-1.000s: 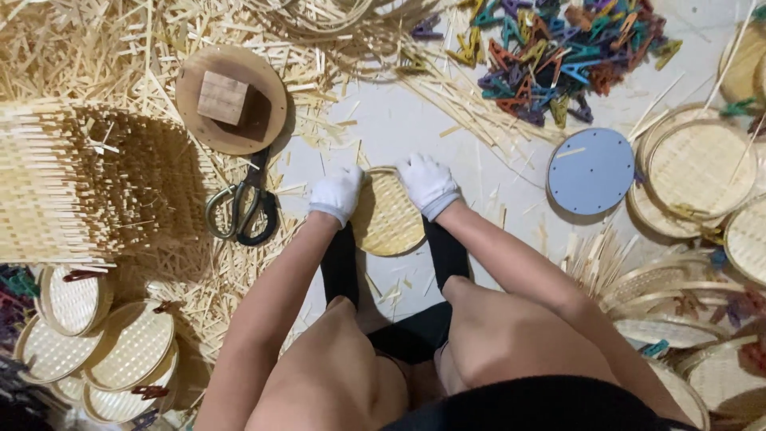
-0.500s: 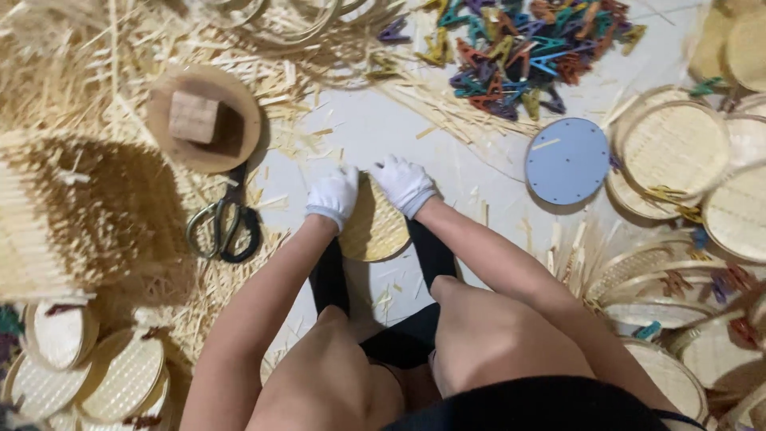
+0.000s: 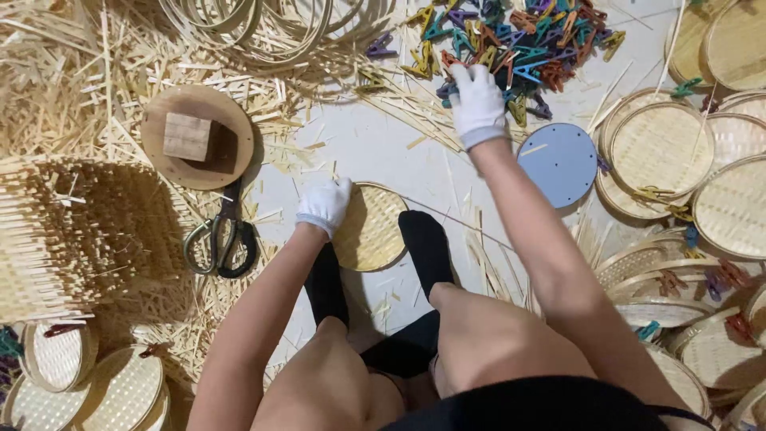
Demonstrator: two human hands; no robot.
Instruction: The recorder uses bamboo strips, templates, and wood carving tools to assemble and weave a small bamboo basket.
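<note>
- Reaching up and away from the body, the right hand (image 3: 477, 102) has left the small woven bamboo disc (image 3: 373, 227) it was pressing a second ago and now lies at the near edge of the pile of coloured clothespins (image 3: 511, 40); its gloved fingers curl down into the pegs, but I cannot tell whether the grip has closed on one.
- The left hand (image 3: 325, 205) stays where it was, laid flat on the left rim of the disc, fingers spread and pressing rather than clasping.
- The disc lies on the white floor (image 3: 375, 144) between the two black-socked feet (image 3: 427, 243), which rest against its lower edge.
- So the disc is now held by one hand and the feet alone, while the other hand is busy among the pegs.
- Left of the disc lie black-handled scissors (image 3: 222, 239), and beyond them a round wooden board carrying a small wooden block (image 3: 188, 136).
- A blue round plate (image 3: 560, 164) sits just right of the reaching forearm; finished woven trays (image 3: 662, 148), some with pegs clipped on, are stacked further right.
- Loose bamboo strips (image 3: 72, 72) litter the left side.
</note>
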